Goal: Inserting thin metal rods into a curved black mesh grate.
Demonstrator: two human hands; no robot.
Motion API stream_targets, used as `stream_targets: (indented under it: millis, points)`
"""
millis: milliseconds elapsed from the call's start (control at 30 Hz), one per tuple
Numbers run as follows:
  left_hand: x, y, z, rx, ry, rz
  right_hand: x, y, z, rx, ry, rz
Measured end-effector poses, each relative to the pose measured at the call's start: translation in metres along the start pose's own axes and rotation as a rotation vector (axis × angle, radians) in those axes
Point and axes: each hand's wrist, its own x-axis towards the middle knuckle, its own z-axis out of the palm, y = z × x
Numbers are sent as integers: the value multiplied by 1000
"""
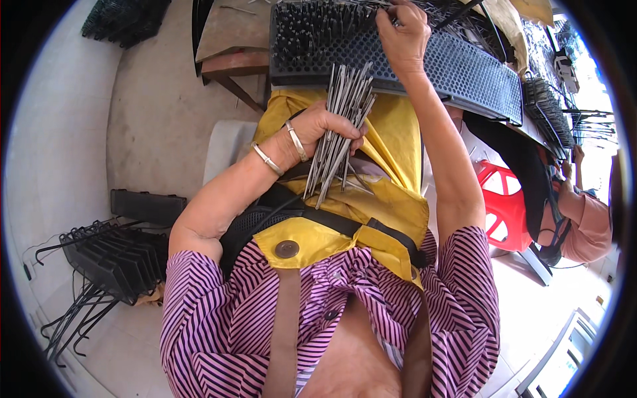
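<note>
My left hand (326, 127) is wrapped round a bundle of thin grey rods (350, 87), held tilted above my lap. Two bangles circle that wrist. Beyond the bundle, a long black perforated rack (438, 69) lies across in front of me. Many dark upright pieces (312, 40) fill the holes of its left part, while holes show bare along its near side and right part. At the rack's far side, my right hand (406, 40) is closed with the fingertips pinched together. What they hold, if anything, is too small to make out.
A yellow apron (391, 132) covers my lap. Black racks with hooked wires (113, 259) stand on the floor at left. To the right are a red plastic stool (504, 205) and another person (577, 225) near more racks. A wooden bench (232, 63) stands at the rack's left end.
</note>
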Motion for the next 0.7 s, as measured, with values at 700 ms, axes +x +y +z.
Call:
stream_targets:
  millis: [700]
  points:
    - [-4,4,13,102,-77,16,-19,-49,-75,622,-719,1026]
